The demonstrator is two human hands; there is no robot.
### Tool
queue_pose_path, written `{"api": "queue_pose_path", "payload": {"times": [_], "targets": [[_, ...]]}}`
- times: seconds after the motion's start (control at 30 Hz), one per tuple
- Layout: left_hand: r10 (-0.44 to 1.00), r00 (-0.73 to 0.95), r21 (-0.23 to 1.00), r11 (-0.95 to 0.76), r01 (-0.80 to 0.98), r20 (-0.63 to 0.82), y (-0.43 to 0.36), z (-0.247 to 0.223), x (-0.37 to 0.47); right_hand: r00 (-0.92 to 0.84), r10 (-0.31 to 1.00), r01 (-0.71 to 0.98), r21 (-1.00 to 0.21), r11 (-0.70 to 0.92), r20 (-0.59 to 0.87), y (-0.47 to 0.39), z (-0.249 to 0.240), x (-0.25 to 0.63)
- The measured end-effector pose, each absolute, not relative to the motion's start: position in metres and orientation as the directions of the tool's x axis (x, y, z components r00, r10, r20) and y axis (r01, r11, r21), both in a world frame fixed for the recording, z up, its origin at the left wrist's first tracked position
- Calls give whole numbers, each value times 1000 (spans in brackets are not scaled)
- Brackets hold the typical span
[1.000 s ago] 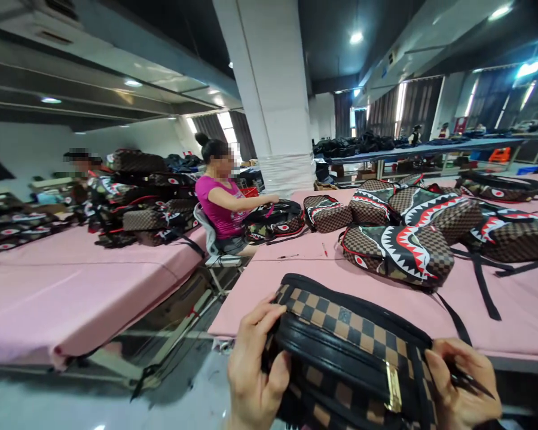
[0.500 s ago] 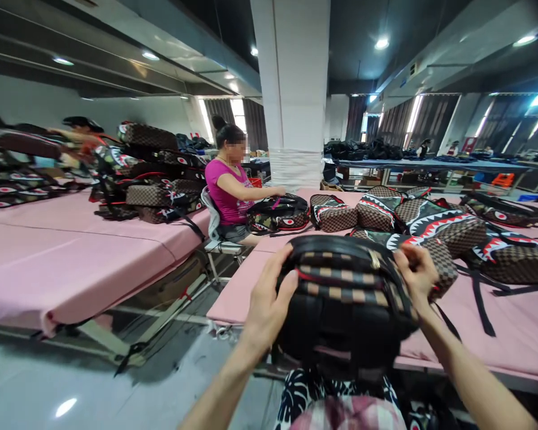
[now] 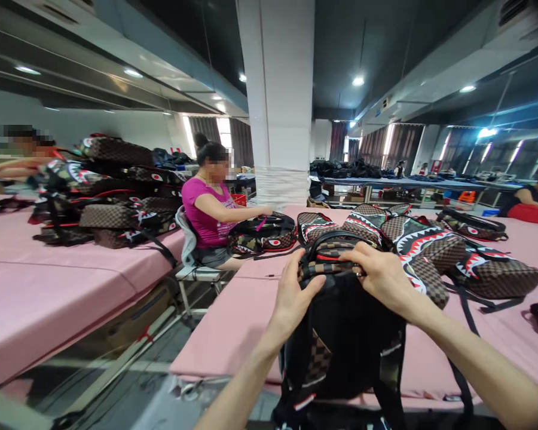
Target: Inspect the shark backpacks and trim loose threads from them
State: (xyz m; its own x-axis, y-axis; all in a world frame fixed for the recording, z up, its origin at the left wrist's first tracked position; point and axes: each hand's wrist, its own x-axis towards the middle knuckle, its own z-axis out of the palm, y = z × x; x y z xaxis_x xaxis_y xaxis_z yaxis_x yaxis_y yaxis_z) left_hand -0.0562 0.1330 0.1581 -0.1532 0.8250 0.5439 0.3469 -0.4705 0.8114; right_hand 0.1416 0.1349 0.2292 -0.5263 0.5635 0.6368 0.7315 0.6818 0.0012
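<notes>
A black backpack [image 3: 349, 334] with brown checkered trim stands upright before me at the edge of the pink table, its black back panel and straps facing me. My left hand [image 3: 296, 292] lies against its upper left side, thumb and fingers spread apart. At the top, my right hand [image 3: 379, 272] pinches the checkered upper edge near the red piping. Behind the backpack, several checkered bags with shark-mouth prints [image 3: 424, 239] lie on the table.
The pink table [image 3: 219, 325] runs ahead and right. A seated person in a magenta shirt [image 3: 206, 209] handles a camouflage bag [image 3: 269, 234]. Piled bags [image 3: 112, 218] cover part of the left table [image 3: 49, 280]. A white pillar [image 3: 280, 107] rises behind. Another person's red clothing [image 3: 531, 214] shows far right.
The backpack has tipped upright, now showing its back panel and straps. My right hand has moved from its right side to the top edge. The camera view has shifted right.
</notes>
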Motion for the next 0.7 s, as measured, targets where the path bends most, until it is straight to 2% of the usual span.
{"api": "queue_pose_path", "payload": {"times": [0.1,0.17,0.2,0.27,0.33,0.43,0.57,0.7], "targets": [[716,-139,665,-532,524,684,124,162,-51,-415,596,752,-109,650,687,156,233,158],[553,-82,444,-561,698,829,114,169,-47,-377,629,714,-219,665,680,165,236,176],[470,1,306,-576,758,882,110,173,-43,-373,647,691,-266,672,665,167,236,183],[390,208,68,-587,806,897,104,182,-33,-355,673,642,-354,680,649,171,236,192],[413,355,-69,-566,821,839,103,188,-20,-302,690,612,-421,669,658,176,236,195],[485,414,-174,-465,868,770,105,193,-7,-268,760,609,-507,610,592,189,238,192],[508,450,-249,-415,875,735,109,198,1,-418,831,483,-685,545,366,196,242,188],[510,446,-262,-393,882,736,109,204,7,-370,855,304,-823,480,362,184,240,187]]}}
